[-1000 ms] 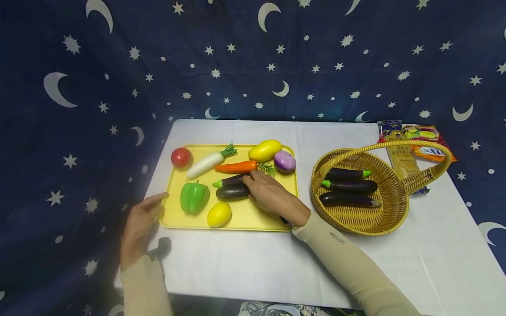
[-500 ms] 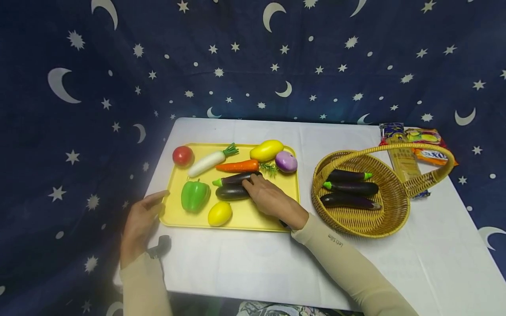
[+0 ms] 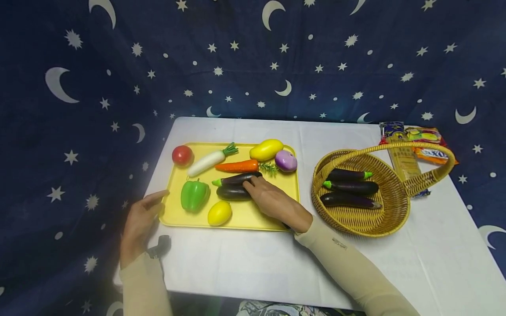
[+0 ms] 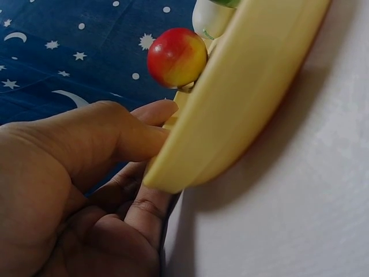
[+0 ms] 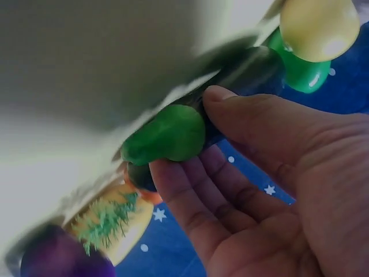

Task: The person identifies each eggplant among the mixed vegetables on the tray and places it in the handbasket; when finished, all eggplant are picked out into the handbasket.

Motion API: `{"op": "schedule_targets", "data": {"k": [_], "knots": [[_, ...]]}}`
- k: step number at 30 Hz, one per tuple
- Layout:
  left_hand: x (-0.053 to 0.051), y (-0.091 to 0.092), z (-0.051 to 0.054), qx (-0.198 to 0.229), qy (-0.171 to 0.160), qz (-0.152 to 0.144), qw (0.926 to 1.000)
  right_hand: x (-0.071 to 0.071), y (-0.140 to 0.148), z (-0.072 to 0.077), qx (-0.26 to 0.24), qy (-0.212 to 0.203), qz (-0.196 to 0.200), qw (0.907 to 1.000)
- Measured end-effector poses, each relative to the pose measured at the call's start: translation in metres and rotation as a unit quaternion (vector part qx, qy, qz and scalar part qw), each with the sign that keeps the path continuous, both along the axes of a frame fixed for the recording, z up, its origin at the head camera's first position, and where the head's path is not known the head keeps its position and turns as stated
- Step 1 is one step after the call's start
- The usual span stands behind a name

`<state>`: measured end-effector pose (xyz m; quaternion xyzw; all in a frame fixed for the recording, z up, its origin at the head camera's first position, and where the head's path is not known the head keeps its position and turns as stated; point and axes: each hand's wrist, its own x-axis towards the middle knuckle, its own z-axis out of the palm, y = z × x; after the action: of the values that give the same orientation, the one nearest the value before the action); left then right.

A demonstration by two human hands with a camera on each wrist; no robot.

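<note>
My right hand (image 3: 276, 202) pinches the near eggplant (image 3: 232, 192) on the yellow tray (image 3: 253, 221). In the right wrist view, the thumb lies on one side by its green cap (image 5: 167, 135) and the fingers on the other. Just behind it lies a second eggplant (image 3: 236, 178), partly covered by my fingers. My left hand (image 3: 136, 226) holds the tray's left edge; in the left wrist view, the thumb is at the rim (image 4: 167, 156) and other fingers reach beneath. Around the eggplants are a green bell pepper (image 3: 194, 196), a lemon (image 3: 219, 213) and a carrot (image 3: 237, 166).
Also on the tray are a tomato (image 3: 182, 156), white radish (image 3: 207, 163), yellow mango-like fruit (image 3: 266, 150) and purple onion (image 3: 286, 161). Right of it stands a wicker basket (image 3: 363, 221) with three eggplants and a tall handle. Packaged snacks (image 3: 428, 145) lie behind the basket.
My right hand has moved very slightly and stays on the near eggplant. The left hand keeps its place at the tray's edge. The view has shifted a little.
</note>
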<state>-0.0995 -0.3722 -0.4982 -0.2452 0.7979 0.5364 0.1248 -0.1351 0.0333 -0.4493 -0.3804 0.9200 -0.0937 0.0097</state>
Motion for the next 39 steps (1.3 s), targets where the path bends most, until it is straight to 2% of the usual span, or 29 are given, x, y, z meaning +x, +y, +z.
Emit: {"op": "schedule_targets", "data": {"k": [7, 17, 22, 31, 39], "knots": [[0.0, 0.0, -0.001, -0.002, 0.003, -0.006, 1.0, 0.009, 0.012, 0.012, -0.013, 0.032, 0.01, 0.9994], [-0.001, -0.001, 0.003, -0.006, -0.007, -0.001, 1.0, 0.022, 0.037, 0.034, -0.038, 0.045, 0.028, 0.9979], [-0.001, -0.001, 0.001, 0.004, -0.003, -0.003, 1.0, 0.031, 0.051, 0.042, -0.048, 0.055, 0.021, 0.9972], [-0.001, 0.0, 0.0, 0.002, -0.002, -0.002, 1.0, 0.056, 0.086, 0.068, -0.064, 0.051, 0.007, 0.9966], [-0.001, -0.001, 0.002, 0.006, -0.006, -0.001, 1.0, 0.067, 0.125, 0.076, -0.096, 0.05, 0.008, 0.9941]]}}
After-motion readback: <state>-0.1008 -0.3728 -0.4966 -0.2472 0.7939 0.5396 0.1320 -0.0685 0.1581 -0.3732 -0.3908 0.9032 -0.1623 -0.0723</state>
